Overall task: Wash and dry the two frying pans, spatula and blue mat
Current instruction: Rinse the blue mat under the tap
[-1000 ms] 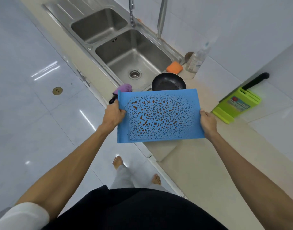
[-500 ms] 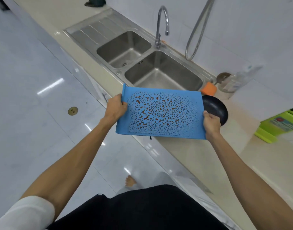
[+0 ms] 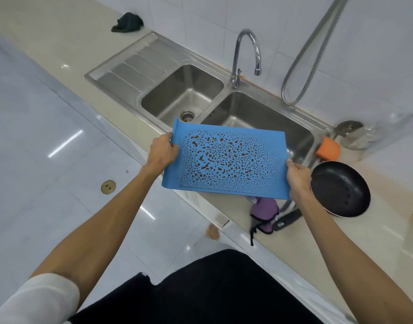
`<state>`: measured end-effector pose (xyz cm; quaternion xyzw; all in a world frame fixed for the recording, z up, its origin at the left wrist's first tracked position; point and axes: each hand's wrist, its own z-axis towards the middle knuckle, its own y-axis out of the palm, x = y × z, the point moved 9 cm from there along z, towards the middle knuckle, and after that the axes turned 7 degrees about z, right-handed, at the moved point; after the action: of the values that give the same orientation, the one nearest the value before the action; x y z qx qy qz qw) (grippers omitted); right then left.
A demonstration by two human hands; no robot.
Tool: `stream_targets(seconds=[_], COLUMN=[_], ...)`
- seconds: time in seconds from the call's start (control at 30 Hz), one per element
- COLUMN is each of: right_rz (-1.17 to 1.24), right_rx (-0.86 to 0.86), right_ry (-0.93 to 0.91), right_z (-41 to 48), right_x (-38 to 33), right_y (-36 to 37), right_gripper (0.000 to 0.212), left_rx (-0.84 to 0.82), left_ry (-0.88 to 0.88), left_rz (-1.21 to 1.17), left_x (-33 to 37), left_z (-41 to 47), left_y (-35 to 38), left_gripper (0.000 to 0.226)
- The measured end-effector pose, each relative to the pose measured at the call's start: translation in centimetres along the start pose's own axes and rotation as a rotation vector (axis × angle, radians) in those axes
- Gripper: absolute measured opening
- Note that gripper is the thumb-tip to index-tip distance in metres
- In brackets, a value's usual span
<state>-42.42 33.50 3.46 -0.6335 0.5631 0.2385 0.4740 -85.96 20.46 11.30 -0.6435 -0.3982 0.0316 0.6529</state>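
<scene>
Here, one mat, left hand, right hand

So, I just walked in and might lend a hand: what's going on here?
A person holds the blue mat by its short edges, left hand on one, right hand on the other, over the front rim of the double sink. The mat is speckled with dark and brownish spots. One black frying pan sits on the counter to the right, a purple cloth beside it.

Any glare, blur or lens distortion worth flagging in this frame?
Head view: bright glare streaks on the floor; wide-angle stretching toward the borders; the bottle at the right is smeared; the mat and pan are sharp and evenly lit.
</scene>
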Motion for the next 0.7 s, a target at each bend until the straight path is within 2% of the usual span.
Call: stream_targets(seconds=[0.13, 0.33, 0.4, 0.57, 0.7], right_rz=[0.059, 0.111, 0.112, 0.161, 0.209], right_rx=[0.0, 0.094, 0.129, 0.19, 0.281], right_ry=[0.049, 0.124, 0.161, 0.222, 0.286], right_z=[2.0, 3.6, 4.0, 6.9, 6.6], right_x=[-1.1, -2.0, -1.6, 1.4, 1.9], right_y=[3.3, 5.2, 5.6, 7.2, 9.1], right_gripper=[0.031, 0.036, 0.038, 0.035, 0.031], left_rx=[-0.03, -0.107, -0.133, -0.219, -0.299], left_ry=[0.021, 0.118, 0.165, 0.26, 0.345], left_rz=[0.018, 0.032, 0.054, 0.051, 0.086], left_x=[0.0, 1.7, 2.7, 4.2, 4.9], left_z=[5.5, 13.0, 15.4, 21.8, 27.1], left_y=[-0.5, -0.1, 0.3, 2.0, 4.0], left_gripper=[0.024, 0.035, 0.041, 0.035, 0.048])
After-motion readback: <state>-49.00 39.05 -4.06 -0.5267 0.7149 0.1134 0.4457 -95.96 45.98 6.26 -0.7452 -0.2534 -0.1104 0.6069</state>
